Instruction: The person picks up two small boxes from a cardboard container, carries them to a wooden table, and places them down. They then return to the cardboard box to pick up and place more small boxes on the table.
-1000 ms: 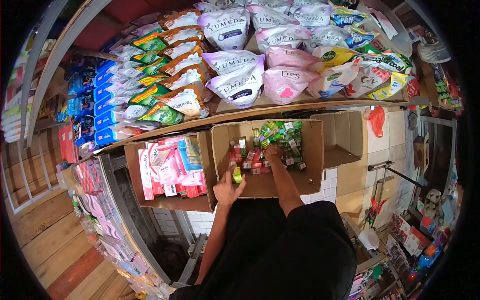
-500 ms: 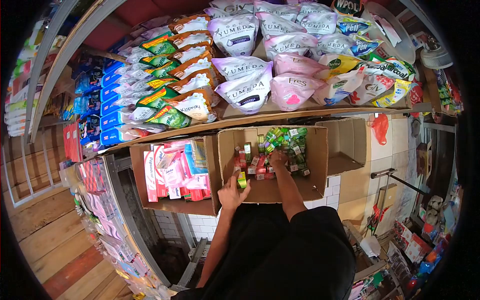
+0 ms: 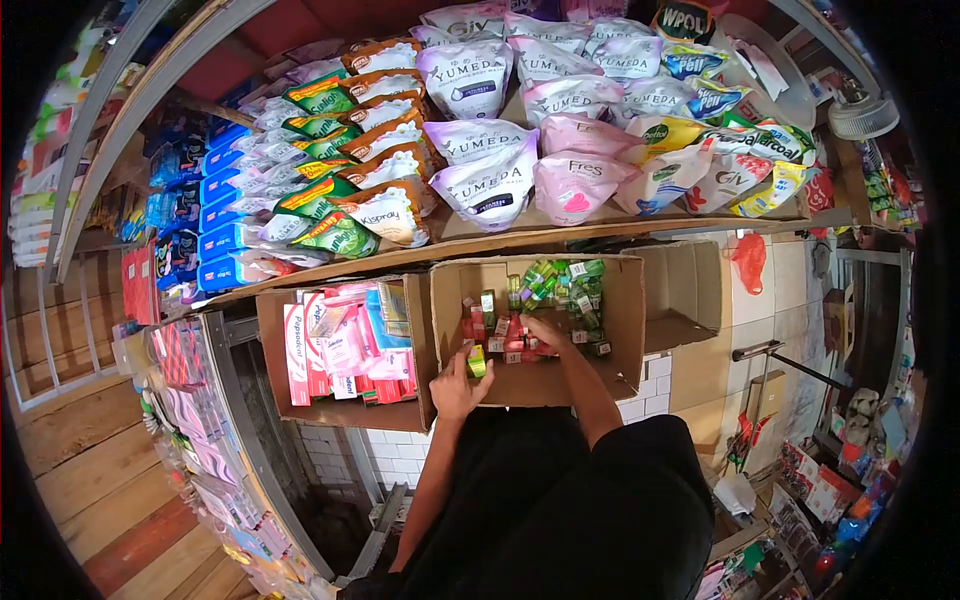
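Note:
An open cardboard box (image 3: 612,385) in front of me holds several small green boxes (image 3: 586,300) at its right and small red boxes (image 3: 512,328) towards its middle. At its left side, my left hand (image 3: 458,392) has a small yellow-green box (image 3: 476,361) between thumb and forefinger. My right hand (image 3: 548,336) reaches into the carton with its fingers drawn together at the red boxes. Whatever those fingertips hold is hidden.
Left of it stands another carton (image 3: 424,375) with Pepsodent boxes (image 3: 296,345) and pink packs. An empty-looking carton (image 3: 682,290) is on the right. Above, a shelf edge (image 3: 480,237) carries rows of refill pouches (image 3: 485,185).
My right hand has moved left and slightly down, from the green boxes to the red ones. My left hand stays by the yellow-green box. The view has shifted slightly.

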The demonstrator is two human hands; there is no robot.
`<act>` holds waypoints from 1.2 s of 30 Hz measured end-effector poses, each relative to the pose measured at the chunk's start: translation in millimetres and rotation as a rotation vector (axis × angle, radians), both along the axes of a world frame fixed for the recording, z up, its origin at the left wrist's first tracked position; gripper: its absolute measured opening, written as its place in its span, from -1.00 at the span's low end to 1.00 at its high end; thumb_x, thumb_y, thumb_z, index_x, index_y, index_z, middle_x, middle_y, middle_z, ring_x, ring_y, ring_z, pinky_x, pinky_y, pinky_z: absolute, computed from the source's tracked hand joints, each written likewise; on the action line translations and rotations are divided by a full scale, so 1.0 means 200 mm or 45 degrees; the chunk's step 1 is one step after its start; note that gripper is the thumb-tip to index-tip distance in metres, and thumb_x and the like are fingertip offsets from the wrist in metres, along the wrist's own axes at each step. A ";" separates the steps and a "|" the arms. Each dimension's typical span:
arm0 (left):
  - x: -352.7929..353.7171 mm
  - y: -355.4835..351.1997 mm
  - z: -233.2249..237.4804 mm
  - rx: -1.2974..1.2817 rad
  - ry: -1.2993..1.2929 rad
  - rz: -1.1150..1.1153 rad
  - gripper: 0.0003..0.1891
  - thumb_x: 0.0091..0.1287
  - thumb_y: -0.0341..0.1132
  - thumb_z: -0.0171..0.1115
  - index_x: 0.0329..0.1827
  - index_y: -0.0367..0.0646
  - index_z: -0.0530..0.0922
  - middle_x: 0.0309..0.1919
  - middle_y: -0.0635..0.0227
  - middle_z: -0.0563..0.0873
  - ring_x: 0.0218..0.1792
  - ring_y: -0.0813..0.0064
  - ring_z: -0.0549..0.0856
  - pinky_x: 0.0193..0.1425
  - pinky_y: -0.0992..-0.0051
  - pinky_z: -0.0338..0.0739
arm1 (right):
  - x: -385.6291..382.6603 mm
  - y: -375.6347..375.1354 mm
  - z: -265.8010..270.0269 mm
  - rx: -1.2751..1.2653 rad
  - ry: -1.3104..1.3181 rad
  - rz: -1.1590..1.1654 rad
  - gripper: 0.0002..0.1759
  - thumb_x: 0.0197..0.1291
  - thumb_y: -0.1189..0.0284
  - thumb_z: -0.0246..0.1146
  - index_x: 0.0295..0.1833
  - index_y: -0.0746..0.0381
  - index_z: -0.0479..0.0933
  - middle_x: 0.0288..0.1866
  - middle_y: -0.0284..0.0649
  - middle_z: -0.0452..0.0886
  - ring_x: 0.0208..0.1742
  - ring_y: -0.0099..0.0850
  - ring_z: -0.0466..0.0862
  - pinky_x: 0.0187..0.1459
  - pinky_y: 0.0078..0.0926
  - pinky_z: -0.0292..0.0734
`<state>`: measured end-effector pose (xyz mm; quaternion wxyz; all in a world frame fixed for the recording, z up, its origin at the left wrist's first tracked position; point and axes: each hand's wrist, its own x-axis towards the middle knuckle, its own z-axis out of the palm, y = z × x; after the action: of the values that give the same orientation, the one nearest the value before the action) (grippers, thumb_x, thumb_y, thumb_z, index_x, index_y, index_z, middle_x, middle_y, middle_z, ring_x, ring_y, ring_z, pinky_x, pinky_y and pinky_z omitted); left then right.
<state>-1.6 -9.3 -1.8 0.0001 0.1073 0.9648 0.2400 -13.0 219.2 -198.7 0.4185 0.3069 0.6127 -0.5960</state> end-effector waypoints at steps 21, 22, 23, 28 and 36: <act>0.04 -0.05 0.03 0.303 -0.024 -0.057 -0.42 0.22 0.03 0.37 0.24 -0.04 0.49 -0.27 -0.01 0.77 -0.36 -0.04 0.77 -0.32 0.07 0.66 | -0.05 -0.22 0.69 -1.133 0.148 -0.674 -0.58 0.34 0.11 0.06 -0.02 0.23 0.59 -0.05 -0.21 0.69 -0.05 -0.29 0.68 -0.01 -0.20 0.63; 0.04 -0.06 0.04 0.344 -0.069 -0.060 -0.42 0.23 0.02 0.37 0.24 -0.05 0.49 -0.24 -0.04 0.76 -0.30 -0.06 0.76 -0.27 0.07 0.67 | -0.04 -0.24 0.76 -1.114 0.165 -0.697 -0.58 0.35 0.12 0.06 -0.01 0.24 0.59 -0.05 -0.21 0.69 -0.04 -0.28 0.68 0.00 -0.19 0.62; 0.05 -0.07 0.05 0.385 -0.114 -0.063 -0.42 0.24 0.00 0.38 0.25 -0.07 0.48 -0.20 -0.07 0.75 -0.25 -0.07 0.76 -0.22 0.07 0.67 | -0.01 -0.26 0.84 -1.095 0.182 -0.719 -0.58 0.36 0.12 0.06 0.00 0.24 0.60 -0.04 -0.20 0.69 -0.03 -0.28 0.68 0.02 -0.19 0.62; 0.09 -0.14 0.16 0.821 -0.238 -0.085 -0.38 0.26 -0.13 0.42 0.34 -0.12 0.40 0.01 -0.11 0.69 0.04 -0.04 0.73 0.05 0.17 0.64 | 0.14 -0.32 0.99 -1.105 0.182 -0.821 -0.61 0.41 0.15 0.07 0.05 0.23 0.57 -0.09 -0.22 0.68 -0.03 -0.31 0.67 0.04 -0.22 0.63; 0.40 -0.30 0.12 1.333 -0.545 0.059 -0.43 0.30 -0.39 0.44 0.33 -0.19 0.38 0.09 0.22 0.67 0.09 0.49 0.68 0.14 0.48 0.59 | 0.34 -0.46 1.12 -1.004 0.218 -0.641 -0.72 0.45 0.25 0.11 0.13 0.13 0.53 -0.07 -0.29 0.68 -0.07 -0.41 0.69 -0.01 -0.36 0.62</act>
<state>79.0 -70.3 22.6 0.1372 0.0209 0.6975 0.7030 55.6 127.9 24.9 0.2936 0.2134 0.2787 -0.8892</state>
